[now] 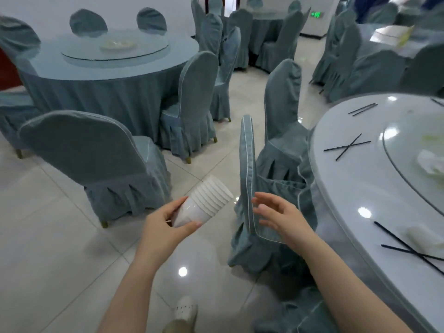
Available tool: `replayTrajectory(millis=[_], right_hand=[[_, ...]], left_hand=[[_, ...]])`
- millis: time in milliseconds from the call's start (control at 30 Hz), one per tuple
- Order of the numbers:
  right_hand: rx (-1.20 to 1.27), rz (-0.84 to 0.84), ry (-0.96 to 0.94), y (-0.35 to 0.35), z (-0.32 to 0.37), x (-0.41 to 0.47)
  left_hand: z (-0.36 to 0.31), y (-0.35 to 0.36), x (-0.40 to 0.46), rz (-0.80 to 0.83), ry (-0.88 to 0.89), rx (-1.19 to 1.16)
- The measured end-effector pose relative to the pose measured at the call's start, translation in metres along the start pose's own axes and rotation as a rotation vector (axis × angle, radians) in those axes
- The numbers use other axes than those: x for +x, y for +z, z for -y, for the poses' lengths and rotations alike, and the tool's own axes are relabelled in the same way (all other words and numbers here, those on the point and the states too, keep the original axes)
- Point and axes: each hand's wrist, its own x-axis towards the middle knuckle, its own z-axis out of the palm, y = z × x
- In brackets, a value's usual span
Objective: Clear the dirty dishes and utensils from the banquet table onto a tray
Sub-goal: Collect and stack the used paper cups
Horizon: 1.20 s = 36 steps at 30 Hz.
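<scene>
Looking down through the head camera, I see my left hand (165, 221) wrapped around the base of a stack of white paper cups (204, 200), thumb on the near side and fingers curled over the far side, the stack tilted so its open mouths point up and away toward the right. My right hand (278, 217) hovers just beside the stack with its fingers spread and loosely relaxed, gripping nothing, in front of the back of a chair (249, 179) draped in a grey-blue cover. That chair stands pushed against the banquet table (348, 183) at my right, whose glossy pale top reflects the ceiling lights. On that top lie several dark chopsticks: one crossed pair (347, 147) midway along the edge, a parallel pair (362, 109) farther off, and another crossed set (408, 248) nearest me. Crumpled white napkins (430, 164) rest on the raised turntable (394, 164) in the middle of the table, and another wad sits by the nearest chopsticks. Beyond the cups a second covered chair (96, 155) stands on the tiled floor (48, 248), and behind it a second round table (108, 68) carries a pale dish on its own turntable. My shoe (185, 308) shows at the bottom edge. I cannot see any tray from here.
</scene>
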Motion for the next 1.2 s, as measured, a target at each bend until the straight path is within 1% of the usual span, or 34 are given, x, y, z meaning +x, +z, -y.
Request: replayTrajectory(millis=[133, 300, 400, 600, 700, 800, 867, 933, 967, 1033, 1100, 1200], right_hand=[[0.076, -0.311, 0.081, -0.033, -0.014, 0.012], [0.247, -0.744, 0.143, -0.059, -0.037, 0.008], [0.317, -0.956, 0.137, -0.069, -0.042, -0.011], [0.252, -1.218, 0.188, -0.109, -0.053, -0.052], [0.177, -1.299, 0.238, -0.14, -0.058, -0.055], [0.042, -1.331, 0.263, -0.178, -0.063, -0.046], [-0.221, -1.306, 0.334, -0.208, -0.071, -0.037], [-0.53, -1.237, 0.427, -0.24, -0.084, -0.028], [-0.644, -1.203, 0.453, -0.254, -0.089, -0.024], [-0.764, -1.143, 0.52, -0.286, -0.1, -0.016], [-0.857, -1.063, 0.653, -0.321, -0.108, -0.01], [-1.015, -0.827, 0.859, -0.363, -0.117, -0.004]], left_hand=[[-0.013, 0.01, 0.078, 0.092, 0.034, -0.069], [-0.041, 0.04, 0.159, 0.31, 0.133, -0.085], [-0.063, 0.072, 0.192, 0.427, 0.175, -0.097], [-0.1, 0.146, 0.234, 0.646, 0.226, -0.1], [-0.116, 0.185, 0.254, 0.697, 0.259, -0.086], [-0.129, 0.223, 0.273, 0.726, 0.249, -0.085], [-0.136, 0.246, 0.286, 0.747, 0.237, -0.088], [-0.14, 0.272, 0.3, 0.75, 0.219, -0.084], [-0.142, 0.28, 0.305, 0.748, 0.212, -0.082], [-0.146, 0.3, 0.315, 0.75, 0.199, -0.081], [-0.15, 0.322, 0.325, 0.751, 0.192, -0.062], [-0.156, 0.349, 0.337, 0.769, 0.175, -0.058]])
